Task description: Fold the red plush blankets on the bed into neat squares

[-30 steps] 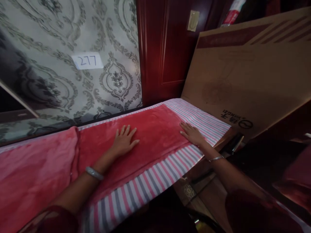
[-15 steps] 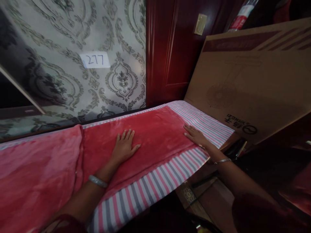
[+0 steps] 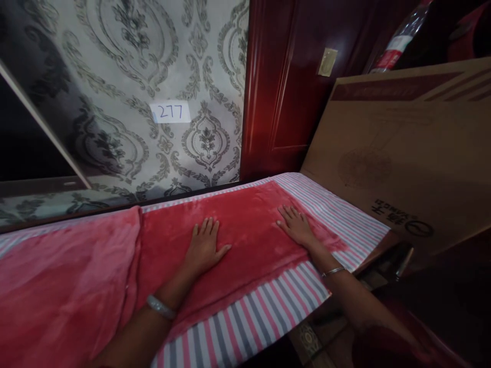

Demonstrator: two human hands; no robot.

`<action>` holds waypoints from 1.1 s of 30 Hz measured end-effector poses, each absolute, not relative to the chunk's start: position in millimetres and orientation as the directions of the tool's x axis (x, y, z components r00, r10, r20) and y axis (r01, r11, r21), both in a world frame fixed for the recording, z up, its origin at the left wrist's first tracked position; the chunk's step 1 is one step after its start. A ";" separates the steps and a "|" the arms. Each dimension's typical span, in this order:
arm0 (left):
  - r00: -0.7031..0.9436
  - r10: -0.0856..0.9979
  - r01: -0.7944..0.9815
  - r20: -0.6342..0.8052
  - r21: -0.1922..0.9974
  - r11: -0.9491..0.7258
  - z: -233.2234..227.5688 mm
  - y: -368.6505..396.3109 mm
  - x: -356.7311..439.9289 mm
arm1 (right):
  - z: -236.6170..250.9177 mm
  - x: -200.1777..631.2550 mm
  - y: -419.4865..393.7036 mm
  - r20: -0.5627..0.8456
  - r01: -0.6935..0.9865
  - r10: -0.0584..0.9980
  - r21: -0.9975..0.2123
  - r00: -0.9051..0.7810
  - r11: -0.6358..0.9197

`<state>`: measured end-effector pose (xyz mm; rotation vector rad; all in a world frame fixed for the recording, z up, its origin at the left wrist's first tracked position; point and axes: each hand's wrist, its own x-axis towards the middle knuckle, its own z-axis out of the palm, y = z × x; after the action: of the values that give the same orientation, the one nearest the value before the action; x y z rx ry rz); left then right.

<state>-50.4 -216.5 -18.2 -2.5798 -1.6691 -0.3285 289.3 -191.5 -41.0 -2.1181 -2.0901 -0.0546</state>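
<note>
Head view: both hands palm-down on the red plush cloth (image 3: 245, 212), which lies along the striped cover (image 3: 268, 317); stripes show beyond its right end and along both long edges. Left hand (image 3: 206, 245): around mid-cloth, fingers extended, thumb out wide, nothing gripped. Right hand (image 3: 297, 226): near the right end, fingers extended, angled toward the left hand, well apart from it, nothing gripped. Lighter, thicker layer of the cloth at far left, raised edge. Cardboard box (image 3: 399, 148) stands past the cover's right end. Paper label (image 3: 171, 111) on the wall reads 277.
</note>
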 end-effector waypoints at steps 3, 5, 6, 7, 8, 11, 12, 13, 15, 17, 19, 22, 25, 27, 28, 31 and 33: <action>0.397 0.890 0.903 0.223 0.080 -0.422 -18.1 -215.6 -51.6 | -40.8 295.7 -191.2 0.131 0.995 0.991 -0.105 0.017 -0.003; 0.409 0.885 0.896 0.224 0.083 -0.436 -16.9 -215.3 -52.3 | -31.4 292.5 -188.6 0.091 0.990 0.995 -0.140 0.032 -0.019; 0.416 0.882 0.894 0.220 0.080 -0.441 -16.3 -215.1 -52.5 | -24.7 288.8 -185.8 0.078 0.987 0.996 -0.158 0.042 -0.029; 0.422 0.881 0.892 0.215 0.076 -0.445 -15.7 -214.9 -52.7 | -17.3 283.9 -181.9 0.075 0.985 0.996 -0.171 0.050 -0.037; 0.424 0.881 0.892 0.207 0.070 -0.446 -15.1 -214.6 -52.9 | -9.7 278.1 -176.9 0.085 0.983 0.995 -0.178 0.056 -0.040; 0.421 0.889 0.900 0.181 0.043 -0.435 -14.0 -213.2 -53.3 | 8.5 260.3 -158.1 0.148 0.985 0.989 -0.174 0.011 0.016; 0.420 0.890 0.902 0.176 0.031 -0.431 -13.8 -212.5 -53.4 | 11.6 256.3 -151.9 0.150 0.983 0.988 -0.175 -0.026 0.052; 0.419 0.891 0.903 0.172 0.018 -0.428 -13.8 -211.7 -53.5 | 13.0 254.4 -146.3 0.141 0.981 0.988 -0.176 -0.061 0.086; 0.421 0.892 0.905 0.167 -0.002 -0.426 -14.3 -210.0 -53.9 | 11.0 258.2 -138.3 0.103 0.977 0.990 -0.178 -0.095 0.113; 0.420 0.894 0.906 0.160 -0.013 -0.423 -15.3 -208.4 -54.5 | 5.2 271.7 -134.6 0.073 0.982 0.996 -0.175 -0.059 0.071; 0.419 0.895 0.907 0.155 -0.015 -0.422 -16.7 -207.2 -55.3 | -0.3 290.5 -133.1 0.059 0.985 0.998 -0.170 0.001 0.009; 0.419 0.895 0.906 0.150 -0.005 -0.423 -18.0 -206.9 -56.0 | -0.4 312.4 -128.9 0.042 0.985 0.997 -0.168 0.057 -0.049; 0.410 0.901 0.909 0.143 0.018 -0.417 -17.7 -207.7 -56.0 | 8.9 308.5 -117.6 0.061 0.984 0.996 -0.171 0.064 -0.053; 0.401 0.906 0.912 0.135 0.031 -0.408 -17.1 -208.2 -55.9 | 15.3 290.3 -106.8 0.090 0.984 0.996 -0.179 0.017 0.000; 0.396 0.909 0.914 0.130 0.038 -0.403 -16.8 -208.4 -55.9 | 17.4 278.8 -101.0 0.101 0.982 0.995 -0.185 -0.025 0.044; 0.383 0.916 0.918 0.121 0.059 -0.392 -17.2 -208.2 -56.5 | 17.3 249.3 -83.1 0.107 0.960 0.979 -0.205 -0.171 0.190; 0.381 0.915 0.917 0.130 0.072 -0.392 -18.8 -207.4 -57.4 | 12.9 244.5 -71.2 0.086 0.948 0.972 -0.218 -0.217 0.231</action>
<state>-57.4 -207.4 -18.8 -2.6005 -1.7259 -0.2322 244.5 -71.2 12.9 -1.8231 -2.2963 0.1744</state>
